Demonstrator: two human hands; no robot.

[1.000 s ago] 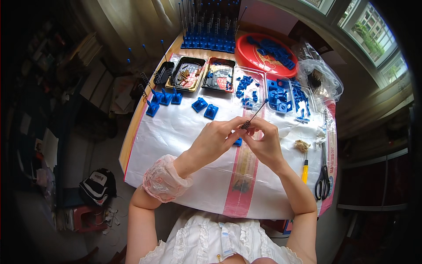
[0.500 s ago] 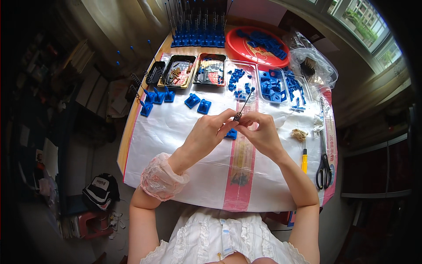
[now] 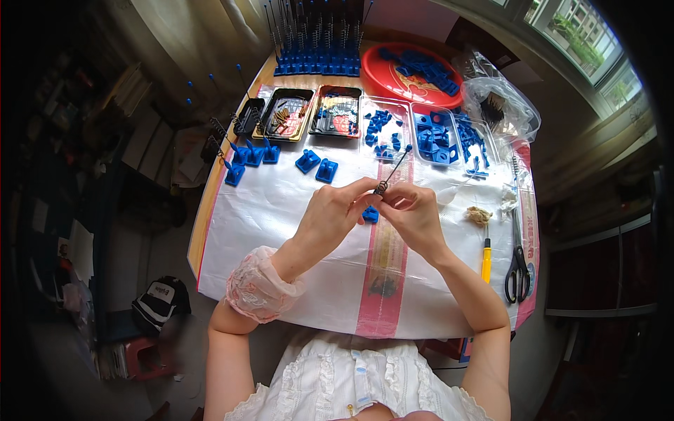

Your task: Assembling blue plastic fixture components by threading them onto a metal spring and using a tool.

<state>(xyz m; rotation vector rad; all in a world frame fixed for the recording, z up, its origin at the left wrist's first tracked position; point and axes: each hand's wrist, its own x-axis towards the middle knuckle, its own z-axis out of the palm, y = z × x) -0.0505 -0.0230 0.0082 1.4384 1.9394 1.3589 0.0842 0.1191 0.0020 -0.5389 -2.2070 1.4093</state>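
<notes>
**Both hands pinching one thin rod with a spring over the table**

Nearest to us we see the white frilled top and the two bare forearms coming up from the lower edge; the left one wears a pink lace cuff (image 3: 258,293). Above the white plastic sheet with a red stripe (image 3: 295,210), our left hand (image 3: 335,210) and right hand (image 3: 414,214) meet; both are pinched on the thin dark metal rod with a small coiled spring (image 3: 390,174), which tilts up and away from the fingertips. A small blue plastic block (image 3: 371,214) lies just under the hands. Off to the right lie a yellow-handled screwdriver (image 3: 485,258) and black scissors (image 3: 517,270). Farther back sit black trays (image 3: 288,112), clear tubs of blue parts (image 3: 442,137), a round red tray (image 3: 414,74) and a row of blue bases with upright rods (image 3: 316,49).
</notes>
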